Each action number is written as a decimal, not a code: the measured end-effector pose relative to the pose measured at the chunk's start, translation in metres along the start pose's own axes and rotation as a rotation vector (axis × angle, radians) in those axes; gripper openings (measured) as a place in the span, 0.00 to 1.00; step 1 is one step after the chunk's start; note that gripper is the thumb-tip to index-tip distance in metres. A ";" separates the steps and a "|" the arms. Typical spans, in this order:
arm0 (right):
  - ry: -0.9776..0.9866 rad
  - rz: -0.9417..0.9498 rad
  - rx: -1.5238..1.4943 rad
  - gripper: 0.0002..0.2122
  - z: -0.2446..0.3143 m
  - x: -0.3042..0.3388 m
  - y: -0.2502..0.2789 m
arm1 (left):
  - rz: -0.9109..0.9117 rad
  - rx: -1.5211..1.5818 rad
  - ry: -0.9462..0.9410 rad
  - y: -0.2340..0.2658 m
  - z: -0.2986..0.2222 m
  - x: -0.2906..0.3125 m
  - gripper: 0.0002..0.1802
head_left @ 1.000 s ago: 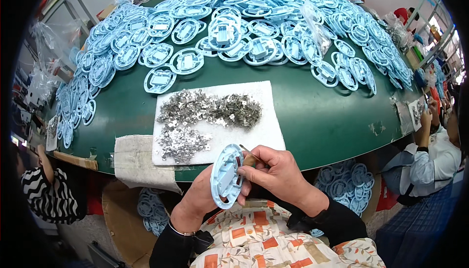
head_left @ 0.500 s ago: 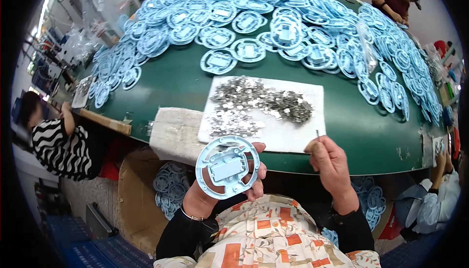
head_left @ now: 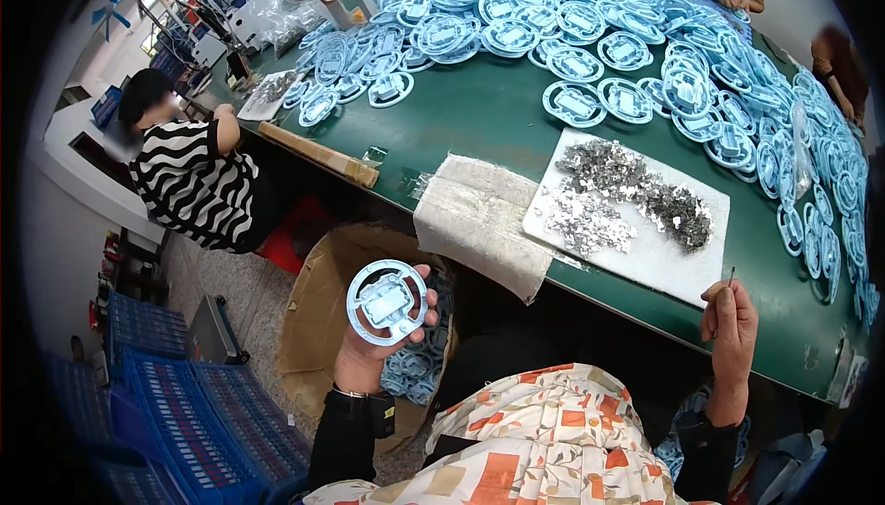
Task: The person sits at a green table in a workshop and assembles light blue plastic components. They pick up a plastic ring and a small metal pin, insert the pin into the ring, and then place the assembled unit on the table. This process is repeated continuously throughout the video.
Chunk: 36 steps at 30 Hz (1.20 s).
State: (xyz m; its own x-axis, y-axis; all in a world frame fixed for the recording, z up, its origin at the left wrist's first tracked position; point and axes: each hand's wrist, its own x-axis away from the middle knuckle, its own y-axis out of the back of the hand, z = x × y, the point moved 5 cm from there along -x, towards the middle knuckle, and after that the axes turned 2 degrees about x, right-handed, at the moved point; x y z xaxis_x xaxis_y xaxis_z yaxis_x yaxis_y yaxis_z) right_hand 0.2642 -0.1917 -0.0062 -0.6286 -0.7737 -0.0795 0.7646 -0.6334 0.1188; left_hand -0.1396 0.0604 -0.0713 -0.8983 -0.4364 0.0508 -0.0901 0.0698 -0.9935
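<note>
I count one pale-blue ring part [head_left: 385, 302], seated in the left grip [head_left: 378, 351], which curls round its 3 o'clock rim. The right grip [head_left: 733, 319], pinched tight, retains one slim tool [head_left: 733, 275] pointing to 12 o'clock. One white board [head_left: 675, 271] lies on the green surface [head_left: 479, 111], 2 o'clock from the part.

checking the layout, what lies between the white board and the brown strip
In the head view, an off-white cloth hanging partly over the edge lies beside the white board, then green tabletop up to the brown strip.
</note>
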 end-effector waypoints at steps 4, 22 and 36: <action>-0.001 0.040 0.028 0.14 0.006 0.002 -0.013 | 0.025 0.002 0.048 -0.021 0.020 -0.016 0.45; -0.074 0.213 -0.222 0.10 0.026 0.024 -0.013 | 0.070 -1.276 0.157 -0.100 0.182 -0.161 0.28; 0.357 0.286 0.730 0.09 0.056 -0.102 -0.065 | 0.039 -1.356 0.302 -0.095 0.157 -0.178 0.13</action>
State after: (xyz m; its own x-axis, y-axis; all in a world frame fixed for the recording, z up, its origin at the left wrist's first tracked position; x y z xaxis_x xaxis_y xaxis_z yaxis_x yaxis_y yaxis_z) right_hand 0.2710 -0.0707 0.0492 -0.2501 -0.9377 -0.2413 0.5272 -0.3409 0.7783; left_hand 0.0963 -0.0097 -0.0020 -0.9512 -0.2182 0.2183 -0.2499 0.9595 -0.1299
